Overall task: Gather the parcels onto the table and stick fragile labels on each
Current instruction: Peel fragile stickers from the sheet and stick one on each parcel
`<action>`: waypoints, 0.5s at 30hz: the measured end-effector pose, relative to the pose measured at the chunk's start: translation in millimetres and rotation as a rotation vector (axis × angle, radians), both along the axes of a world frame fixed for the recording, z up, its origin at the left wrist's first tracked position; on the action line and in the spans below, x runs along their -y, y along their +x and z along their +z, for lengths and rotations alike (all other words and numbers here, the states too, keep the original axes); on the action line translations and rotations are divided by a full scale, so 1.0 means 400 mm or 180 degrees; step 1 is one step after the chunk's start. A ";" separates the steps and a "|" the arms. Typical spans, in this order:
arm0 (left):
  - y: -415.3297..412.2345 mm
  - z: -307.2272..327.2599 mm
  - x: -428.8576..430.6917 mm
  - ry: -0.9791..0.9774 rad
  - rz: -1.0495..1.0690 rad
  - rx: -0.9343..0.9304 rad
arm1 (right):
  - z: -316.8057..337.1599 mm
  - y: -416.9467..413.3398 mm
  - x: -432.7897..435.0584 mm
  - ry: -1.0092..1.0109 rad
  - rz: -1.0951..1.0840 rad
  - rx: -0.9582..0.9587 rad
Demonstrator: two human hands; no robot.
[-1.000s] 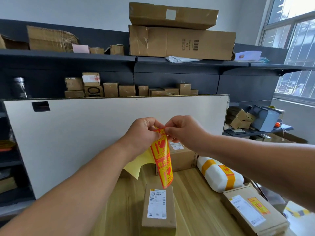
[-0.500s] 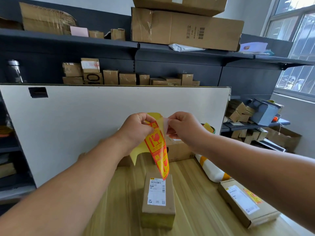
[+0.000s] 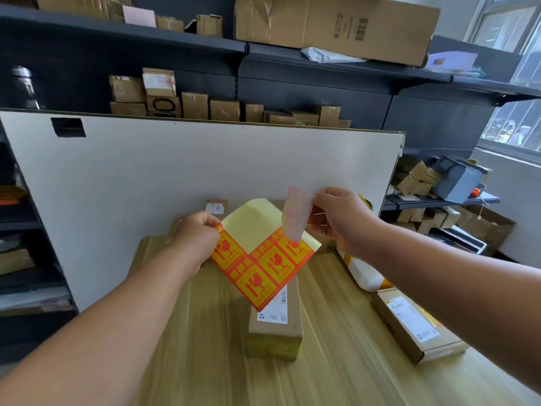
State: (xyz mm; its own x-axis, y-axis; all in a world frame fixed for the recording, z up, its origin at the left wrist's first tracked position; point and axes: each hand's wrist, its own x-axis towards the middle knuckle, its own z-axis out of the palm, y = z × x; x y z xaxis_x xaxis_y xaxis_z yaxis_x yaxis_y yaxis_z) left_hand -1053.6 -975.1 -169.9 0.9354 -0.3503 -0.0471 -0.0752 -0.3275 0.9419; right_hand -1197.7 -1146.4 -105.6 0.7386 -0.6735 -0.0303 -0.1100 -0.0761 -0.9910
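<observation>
The left hand (image 3: 195,241) pinched one corner of a yellow backing sheet of red-and-yellow fragile labels (image 3: 261,266), its grip closed on the sheet above the pale wooden table (image 3: 330,373). The right hand (image 3: 341,219) held a single peeled label (image 3: 296,216) between thumb and fingertips, pale side toward the camera, its lower end over the sheet. Below the sheet a long brown cardboard parcel (image 3: 275,332) lay on the table, with a flat cardboard parcel (image 3: 415,328) and a white bagged parcel (image 3: 364,272) to the right.

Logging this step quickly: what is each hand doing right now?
Left hand: closed, pinching the yellow-backed sheet of orange fragile labels.
Right hand: closed, pinching one peeled pale label.
</observation>
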 end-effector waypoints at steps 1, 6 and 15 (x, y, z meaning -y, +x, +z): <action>0.010 -0.027 -0.015 0.0040 0.0122 -0.0037 | -0.010 0.000 -0.001 0.0014 0.0000 -0.0034; 0.027 -0.145 -0.075 0.0202 0.0458 -0.0276 | -0.074 0.011 -0.014 -0.0225 0.0007 -0.0497; 0.030 -0.317 -0.103 0.0351 0.1025 -0.0555 | -0.236 0.053 -0.015 -0.0110 0.0049 -0.1049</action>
State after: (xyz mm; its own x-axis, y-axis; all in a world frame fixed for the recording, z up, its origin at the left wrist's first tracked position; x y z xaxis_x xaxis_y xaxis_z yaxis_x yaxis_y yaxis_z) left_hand -1041.7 -933.8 -296.8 0.9714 -0.0239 -0.2362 0.2062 -0.4084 0.8892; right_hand -1176.6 -1140.2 -199.9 0.7030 -0.6671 -0.2466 -0.4229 -0.1132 -0.8991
